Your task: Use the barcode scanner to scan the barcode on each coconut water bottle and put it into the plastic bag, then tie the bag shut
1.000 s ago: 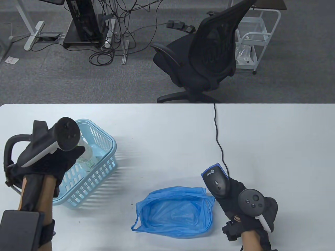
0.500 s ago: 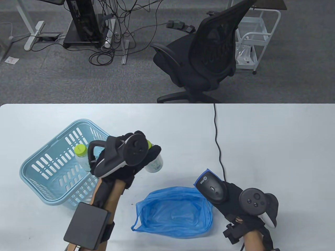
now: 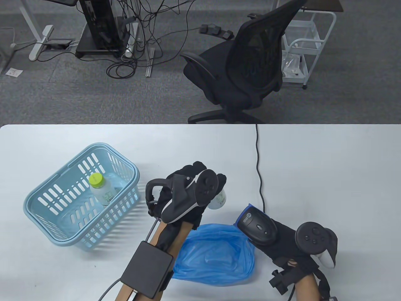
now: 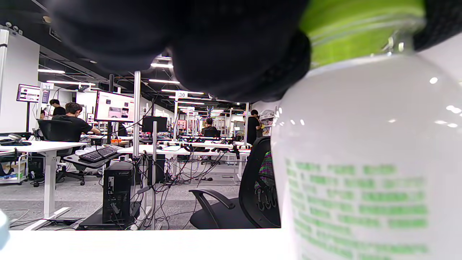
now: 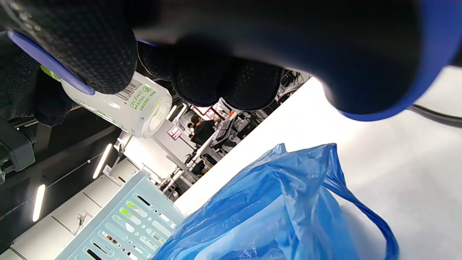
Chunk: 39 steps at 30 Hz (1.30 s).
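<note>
Basket: pale blue slotted plastic basket (image 3: 56, 216) at the left of the white bench (image 3: 329, 163), tipped up on one side; slotted wall also at the bottom of the right wrist view (image 5: 122, 224).
Bottle in basket: clear coconut water bottle with lime-green cap (image 3: 101, 188), leaning inside, cap uppermost.
Left hand: black-gloved left hand (image 3: 188, 188) raised above the bench between basket and bag, grip clamped around a second bottle; tracker on the back of the hand.
Held bottle: white-labelled coconut water bottle with green cap (image 3: 218, 200), base poking out to the right of the glove, clear of the bench; in the left wrist view filling the right side (image 4: 364, 162), fingers (image 4: 238, 50) wrapped just under the cap; in the right wrist view (image 5: 130, 108) label with barcode and the words COCONUT WATER turned toward the scanner.
Bag: crumpled blue plastic carrier bag (image 3: 219, 254) lying on the bench below the held bottle, mouth open upward, left edge hidden by the left forearm; handle loop visible in the right wrist view (image 5: 361, 206).
Scanner: black handheld barcode scanner with blue trim (image 3: 255, 224), nose angled toward the held bottle, near it but apart; black cable (image 3: 258, 163) running off the far edge of the bench.
Right hand: black-gloved right hand (image 3: 286, 241) at the right, grip clamped around the scanner handle.
</note>
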Each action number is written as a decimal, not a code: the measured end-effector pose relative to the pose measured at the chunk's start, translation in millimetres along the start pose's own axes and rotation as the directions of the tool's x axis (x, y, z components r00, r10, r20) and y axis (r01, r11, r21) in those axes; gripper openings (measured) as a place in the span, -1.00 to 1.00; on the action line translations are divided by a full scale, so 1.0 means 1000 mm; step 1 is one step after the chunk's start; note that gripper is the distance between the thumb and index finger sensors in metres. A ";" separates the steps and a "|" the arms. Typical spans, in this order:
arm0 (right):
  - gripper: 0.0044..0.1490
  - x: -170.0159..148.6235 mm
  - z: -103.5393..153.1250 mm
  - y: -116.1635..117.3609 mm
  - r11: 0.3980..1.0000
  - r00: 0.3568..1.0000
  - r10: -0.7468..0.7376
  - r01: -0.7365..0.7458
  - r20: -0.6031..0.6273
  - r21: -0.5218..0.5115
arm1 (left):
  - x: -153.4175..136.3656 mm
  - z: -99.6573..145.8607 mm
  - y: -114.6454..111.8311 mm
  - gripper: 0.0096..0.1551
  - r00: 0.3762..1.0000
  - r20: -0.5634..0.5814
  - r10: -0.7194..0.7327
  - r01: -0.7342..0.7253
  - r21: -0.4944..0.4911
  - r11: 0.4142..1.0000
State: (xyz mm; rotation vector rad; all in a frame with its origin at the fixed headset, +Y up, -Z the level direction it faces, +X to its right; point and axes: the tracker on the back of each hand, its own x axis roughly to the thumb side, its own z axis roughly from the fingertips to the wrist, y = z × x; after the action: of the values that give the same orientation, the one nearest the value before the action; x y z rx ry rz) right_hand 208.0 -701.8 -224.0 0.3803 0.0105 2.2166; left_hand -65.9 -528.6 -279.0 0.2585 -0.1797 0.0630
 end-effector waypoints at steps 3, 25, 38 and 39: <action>-0.50 0.001 0.001 0.000 1.000 1.000 -0.009 0.009 0.010 -0.008 | 0.001 0.001 -0.002 -0.14 1.000 0.007 0.015 -0.015 -0.013 1.000; -0.34 -0.016 0.003 -0.004 0.994 0.987 0.037 -0.052 -0.153 -0.098 | -0.018 0.079 -0.085 -0.17 0.948 0.318 0.011 0.083 -0.281 0.956; -0.35 -0.014 0.002 -0.004 0.995 0.986 0.048 -0.062 -0.158 -0.083 | -0.032 0.072 -0.120 -0.15 0.985 0.122 -0.122 0.148 -0.228 0.962; -0.34 -0.014 0.002 -0.003 0.995 0.986 0.052 -0.066 -0.158 -0.081 | -0.032 0.071 -0.120 -0.14 0.987 0.107 -0.123 0.147 -0.257 0.955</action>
State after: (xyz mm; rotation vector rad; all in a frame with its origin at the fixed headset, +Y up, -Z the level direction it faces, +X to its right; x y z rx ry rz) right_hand 219.3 -710.7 -226.7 0.1608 -0.0121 2.2918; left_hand -99.2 -664.4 -247.5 0.0060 -0.2571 -0.1088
